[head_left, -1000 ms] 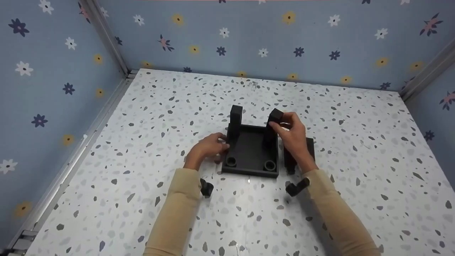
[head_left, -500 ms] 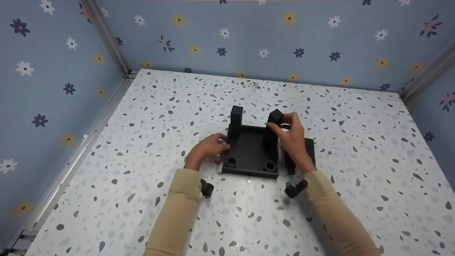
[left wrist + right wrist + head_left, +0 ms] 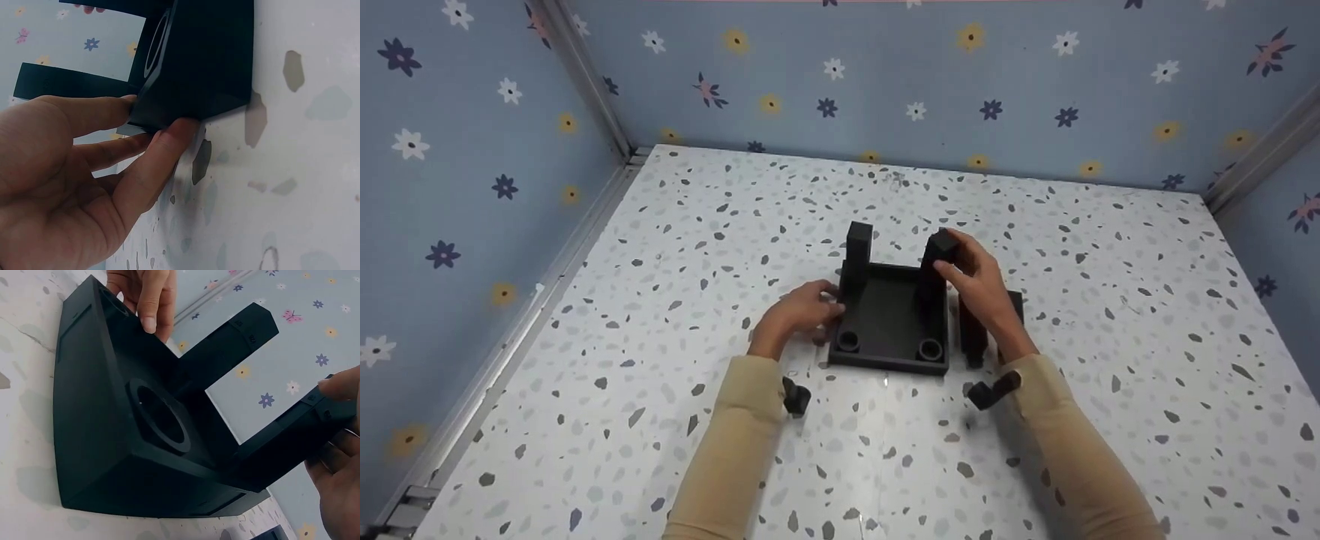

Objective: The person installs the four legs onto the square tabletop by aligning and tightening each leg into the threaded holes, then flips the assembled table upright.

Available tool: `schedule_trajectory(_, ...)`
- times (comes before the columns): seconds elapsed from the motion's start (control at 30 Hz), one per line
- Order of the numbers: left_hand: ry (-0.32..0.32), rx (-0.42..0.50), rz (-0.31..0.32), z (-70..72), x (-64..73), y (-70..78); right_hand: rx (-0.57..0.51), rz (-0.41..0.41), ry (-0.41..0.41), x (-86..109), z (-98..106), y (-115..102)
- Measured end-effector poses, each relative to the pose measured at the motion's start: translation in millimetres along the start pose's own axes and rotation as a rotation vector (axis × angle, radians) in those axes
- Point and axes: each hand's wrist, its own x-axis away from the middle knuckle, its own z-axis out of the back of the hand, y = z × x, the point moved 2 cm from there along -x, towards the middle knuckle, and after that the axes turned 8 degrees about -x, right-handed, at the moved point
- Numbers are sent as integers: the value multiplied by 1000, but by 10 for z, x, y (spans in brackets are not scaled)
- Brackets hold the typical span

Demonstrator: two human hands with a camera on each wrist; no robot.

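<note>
A black square base (image 3: 889,311) lies on the table, its raised rim upward. Round sockets (image 3: 930,349) show at its two near corners. One black square-sectioned leg (image 3: 859,244) stands upright in the far left corner; a second black leg (image 3: 934,262) stands in the far right corner. My right hand (image 3: 979,281) pinches that right leg near its top, thumb on the near side and fingers behind. With my left hand (image 3: 799,311) I hold the base's left wall, thumb over the rim and other fingers outside, as the right wrist view shows.
Loose black pieces (image 3: 975,349) lie right of the base, partly hidden under my right hand and wrist. The speckled white table (image 3: 697,247) ends at flower-patterned blue walls (image 3: 877,75) at the back and sides. Black wrist-worn mounts (image 3: 796,397) jut from both sleeves.
My right fingers have shifted their grip on the right leg, the forefinger moving up behind its top and the wrist slightly right. The leg's top has turned slightly. My left hand stays put.
</note>
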Motion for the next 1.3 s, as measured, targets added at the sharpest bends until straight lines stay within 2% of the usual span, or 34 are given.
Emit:
schedule_trajectory(0.17,-1,13,3,-2,-14,-12,-52,0,14,-16,21,26)
schedule_trajectory(0.43,0,-4,-19,11,-25,-24,-66,13,45,-30,5,67)
schedule_trajectory(0.7,-13,33,-12,15,-18,-21,-26,29,58,-30,-4,72)
schedule_trajectory(0.97,2,-13,-5,18,-14,-25,-22,38,106,-33,5,84)
schedule_trajectory(1.17,1,-13,-7,9,-5,-16,-16,38,133,-32,-1,91)
schedule_trajectory(1.3,-1,-2,-2,1,-4,-13,26,33,139,-26,3,93)
